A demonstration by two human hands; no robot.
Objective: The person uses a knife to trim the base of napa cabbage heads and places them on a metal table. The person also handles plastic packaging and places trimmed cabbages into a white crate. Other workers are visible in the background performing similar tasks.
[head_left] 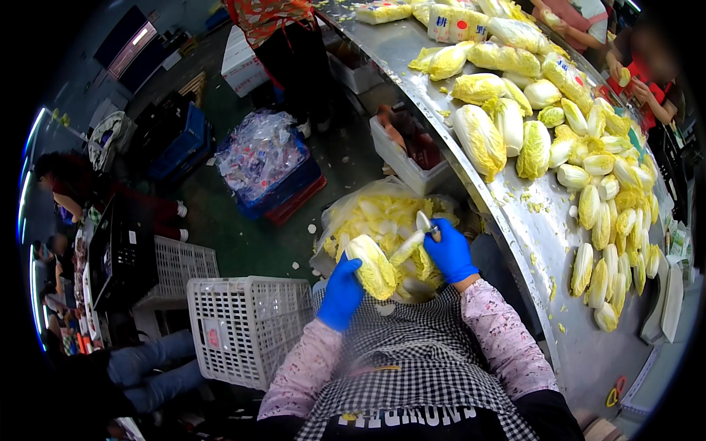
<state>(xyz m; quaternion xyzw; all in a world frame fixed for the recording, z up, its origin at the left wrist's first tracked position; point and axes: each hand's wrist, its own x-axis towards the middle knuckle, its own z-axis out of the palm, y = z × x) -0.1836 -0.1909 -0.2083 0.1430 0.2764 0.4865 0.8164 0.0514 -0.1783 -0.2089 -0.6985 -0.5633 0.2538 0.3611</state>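
My left hand (341, 294), in a blue glove, grips a napa cabbage (375, 268) in front of my apron. Its white base points up and away from me, with the yellow leaves toward me. My right hand (448, 253), also gloved in blue, is closed on a small knife (424, 223) whose blade tilts up and to the left. A pale leaf (407, 248) shows beside the right fingers; whether they touch it, I cannot tell. Below both hands sits a plastic-lined container full of loose yellow leaves (360, 217).
A metal table (515, 220) curves along my right, heaped with cabbages (482, 140), some wrapped. At my left stands a white crate (250, 323). Farther off are a blue crate of clear plastic wrappers (261, 158) and a white bin (419, 173). Other people stand around.
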